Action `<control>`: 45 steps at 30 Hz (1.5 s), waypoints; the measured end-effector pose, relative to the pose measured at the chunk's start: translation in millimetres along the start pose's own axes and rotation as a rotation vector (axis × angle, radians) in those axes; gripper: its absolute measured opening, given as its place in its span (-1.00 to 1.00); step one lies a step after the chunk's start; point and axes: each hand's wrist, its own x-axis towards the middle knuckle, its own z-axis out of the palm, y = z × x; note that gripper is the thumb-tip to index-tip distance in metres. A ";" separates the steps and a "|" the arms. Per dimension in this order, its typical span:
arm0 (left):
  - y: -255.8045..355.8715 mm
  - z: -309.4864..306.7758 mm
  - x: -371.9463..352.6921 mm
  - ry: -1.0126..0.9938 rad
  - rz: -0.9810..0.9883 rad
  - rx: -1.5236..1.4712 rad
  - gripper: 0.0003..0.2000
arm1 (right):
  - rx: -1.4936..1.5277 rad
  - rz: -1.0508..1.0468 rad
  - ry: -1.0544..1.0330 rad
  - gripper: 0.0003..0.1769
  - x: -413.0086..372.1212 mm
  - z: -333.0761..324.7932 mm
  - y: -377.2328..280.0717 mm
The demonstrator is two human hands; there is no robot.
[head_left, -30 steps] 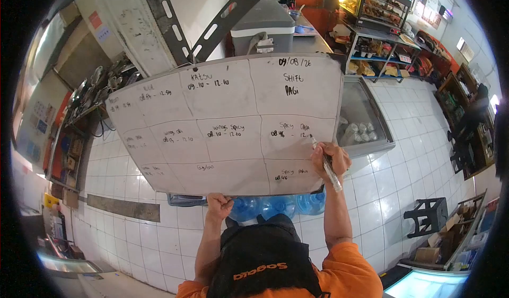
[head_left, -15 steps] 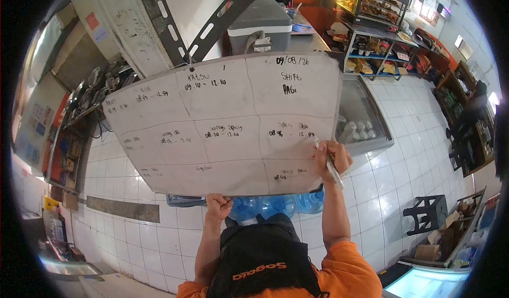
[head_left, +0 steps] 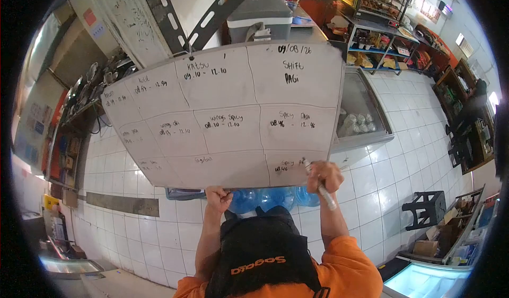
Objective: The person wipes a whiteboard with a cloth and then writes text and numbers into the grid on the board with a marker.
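Observation:
A large whiteboard (head_left: 233,173), ruled into cells with handwritten black names and times, hangs before me from a hook at its top edge. My left hand (head_left: 218,198) is closed on the board's bottom edge. In my right hand (head_left: 325,176) is a marker (head_left: 328,198), its tip pointing up at the lower right cell. That cell reads "08.46" under a line of writing partly covered by the marker. The cell above it carries "08.46 - 12.46". At top right stand the date and "SHIFT PAGI".
Large blue water bottles (head_left: 275,198) stand below the board. Behind its right side is a glass-topped chest freezer (head_left: 363,107). A grey cooler box (head_left: 260,17) sits beyond the top edge. A black stool (head_left: 424,210) is on the tiled floor at right.
My right hand has moved down with the marker from the middle right cell to the lower right one. The upper time now ends in "12.46". The board's lower edge has shifted slightly upward in view.

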 end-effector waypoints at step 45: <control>5.3 10.0 4.9 -0.073 0.009 0.051 -0.60 | -0.017 0.212 -0.255 -0.76 -46.2 -26.4 8.2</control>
